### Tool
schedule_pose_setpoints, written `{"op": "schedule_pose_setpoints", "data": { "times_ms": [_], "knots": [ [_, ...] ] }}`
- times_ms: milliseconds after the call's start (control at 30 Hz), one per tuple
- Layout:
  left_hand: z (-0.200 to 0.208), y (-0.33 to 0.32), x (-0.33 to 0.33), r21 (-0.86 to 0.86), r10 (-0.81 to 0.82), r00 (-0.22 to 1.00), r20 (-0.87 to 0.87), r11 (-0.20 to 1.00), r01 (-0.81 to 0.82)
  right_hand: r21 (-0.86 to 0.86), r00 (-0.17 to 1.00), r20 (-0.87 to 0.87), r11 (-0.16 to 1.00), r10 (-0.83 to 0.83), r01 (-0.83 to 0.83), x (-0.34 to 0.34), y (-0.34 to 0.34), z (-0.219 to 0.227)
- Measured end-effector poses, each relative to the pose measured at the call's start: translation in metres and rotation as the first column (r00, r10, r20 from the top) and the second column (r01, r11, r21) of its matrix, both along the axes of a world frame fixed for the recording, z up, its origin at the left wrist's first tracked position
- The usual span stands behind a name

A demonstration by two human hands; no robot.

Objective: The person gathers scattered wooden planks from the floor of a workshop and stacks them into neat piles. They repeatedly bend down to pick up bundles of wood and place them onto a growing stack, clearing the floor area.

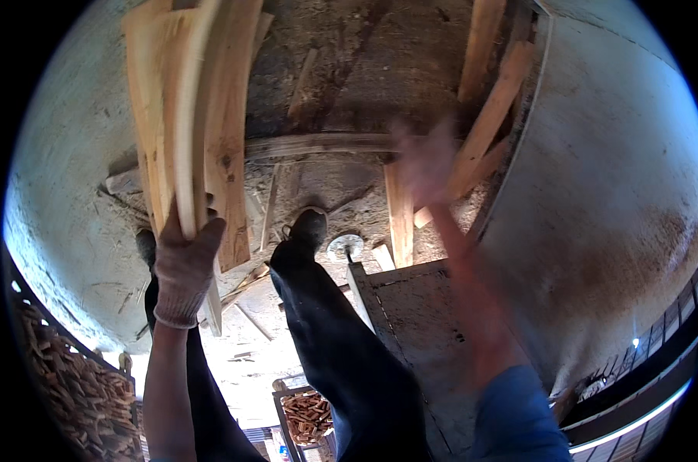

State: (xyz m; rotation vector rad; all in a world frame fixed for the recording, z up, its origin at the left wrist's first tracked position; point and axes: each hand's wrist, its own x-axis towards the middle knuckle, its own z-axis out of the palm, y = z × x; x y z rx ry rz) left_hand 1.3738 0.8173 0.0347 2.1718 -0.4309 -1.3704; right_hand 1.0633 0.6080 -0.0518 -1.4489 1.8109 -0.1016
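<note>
Board (pixel 185 115), clasped at its near end by the gloved left hand (pixel 189 254), lies over other boards (pixel 227 154) toward the floor's left edge. The blurred right hand (pixel 427 158) is near planks (pixel 497 115) along the floor's right edge; its grip I cannot tell.

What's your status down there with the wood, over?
Left hand gripping a long board. Right hand motion-blurred, near a slanted plank. Loose stick on the floor near a shoe.
</note>
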Motion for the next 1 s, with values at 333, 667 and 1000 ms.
{"op": "schedule_pose_setpoints", "data": {
  "times_ms": [333, 667, 1000],
  "knots": [
    [-0.030, 0.006, 0.027, 0.041, -0.277, 0.590, 0.759, 0.924, 0.381, -0.310, 0.917, -0.375, 0.914, 0.137, -0.263, 0.042, -0.211, 0.012],
    [-0.023, -0.054, 0.002, -0.241, -0.102, 0.993, -0.056, 0.967, 0.086, 0.061, 0.716, -0.002, 0.715, 0.698, -0.697, 0.157, 0.043, 0.087],
    [-0.050, -0.041, 0.056, 0.020, -0.163, 0.936, 0.310, 0.986, 0.165, 0.129, 0.634, -0.773, 0.980, 0.003, 0.153, -0.096, -0.021, -0.036]
  ]
}}
